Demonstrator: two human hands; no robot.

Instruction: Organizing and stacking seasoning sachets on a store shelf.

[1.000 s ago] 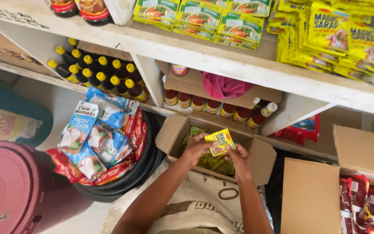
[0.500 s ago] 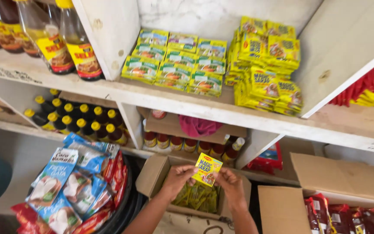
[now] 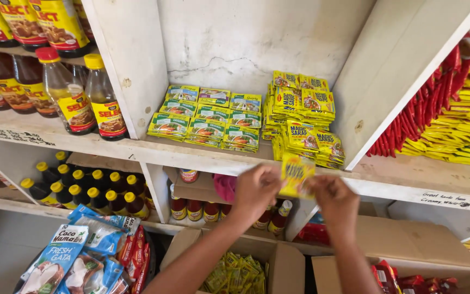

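just below the shelf edge [image 3: 202,155], the left hand [image 3: 254,190] and right hand [image 3: 335,201] pinch a blurred yellow sachet [image 3: 296,174] between closed fingers, near the leaning yellow sachet stack [image 3: 305,122]; a nudge could topple that stack; a loose pinch could drop the sachet into the open box [image 3: 235,267].

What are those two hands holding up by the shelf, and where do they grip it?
A small yellow sachet: the left hand pinches its left edge and the right hand its right edge. It is blurred, so finer detail cannot be told.
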